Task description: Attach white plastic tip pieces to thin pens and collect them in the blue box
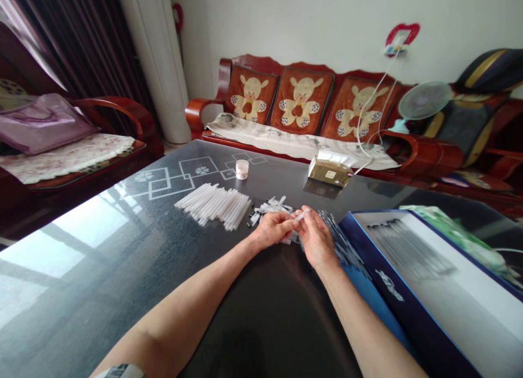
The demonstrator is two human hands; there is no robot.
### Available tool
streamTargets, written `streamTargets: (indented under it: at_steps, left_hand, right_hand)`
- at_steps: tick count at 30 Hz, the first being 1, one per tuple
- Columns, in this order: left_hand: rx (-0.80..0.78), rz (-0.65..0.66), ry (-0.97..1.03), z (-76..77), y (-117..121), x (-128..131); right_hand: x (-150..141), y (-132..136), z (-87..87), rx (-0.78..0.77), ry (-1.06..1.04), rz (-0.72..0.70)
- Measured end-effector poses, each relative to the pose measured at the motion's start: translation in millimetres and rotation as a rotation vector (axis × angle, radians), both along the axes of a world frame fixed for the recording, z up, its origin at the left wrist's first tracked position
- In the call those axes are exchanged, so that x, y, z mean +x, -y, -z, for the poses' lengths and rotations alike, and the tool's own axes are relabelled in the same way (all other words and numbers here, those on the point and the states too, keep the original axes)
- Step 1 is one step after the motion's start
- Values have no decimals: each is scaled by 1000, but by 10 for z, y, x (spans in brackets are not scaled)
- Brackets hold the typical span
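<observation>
My left hand (274, 228) and my right hand (314, 237) meet over the dark glass table (122, 269), fingers pinched together on one small white tube (301, 215). Just beyond them lies a loose heap of short white tubes and small dark pieces (269, 208). A neat row of longer white tubes (214, 205) lies to the left of that heap. To the right of my right hand a strip of dark small parts (341, 242) runs along the edge of a blue box.
A large blue box lid with a white inside (433, 280) stands at the right. A small white jar (242, 169) and a gold packet (329, 171) sit farther back. A red wooden sofa (302, 103), a fan (423, 101) and an armchair (73, 149) surround the table.
</observation>
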State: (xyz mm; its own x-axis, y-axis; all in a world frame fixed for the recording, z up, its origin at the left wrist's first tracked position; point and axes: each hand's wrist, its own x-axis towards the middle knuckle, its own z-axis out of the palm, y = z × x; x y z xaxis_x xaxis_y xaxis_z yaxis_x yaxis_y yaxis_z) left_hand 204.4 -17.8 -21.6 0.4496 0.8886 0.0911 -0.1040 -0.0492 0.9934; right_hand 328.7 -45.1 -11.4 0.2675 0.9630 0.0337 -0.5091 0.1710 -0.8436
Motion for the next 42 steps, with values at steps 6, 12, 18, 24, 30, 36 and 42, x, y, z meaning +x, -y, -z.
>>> streamTargets:
  at_steps: [6, 12, 18, 24, 30, 36, 42]
  left_hand:
    - [40, -73, -4, 4, 56, 67]
    - [-313, 245, 159, -243, 52, -69]
    - [-357, 366, 162, -257, 41, -120]
    - [79, -94, -87, -61, 70, 46]
    - [579, -431, -515, -30, 179, 65]
    - [637, -391, -513, -77, 202, 12]
    - [146, -190, -203, -93, 12, -85]
  right_hand:
    - [-19, 7, 11, -24, 18, 122]
    - [25, 63, -55, 73, 56, -21]
    - [45, 60, -79, 78, 37, -143]
    - [73, -19, 26, 3, 68, 24]
    - [55, -21, 71, -3, 134, 134]
    - [70, -12, 4, -7, 122, 143]
    - [443, -107, -158, 116, 88, 266]
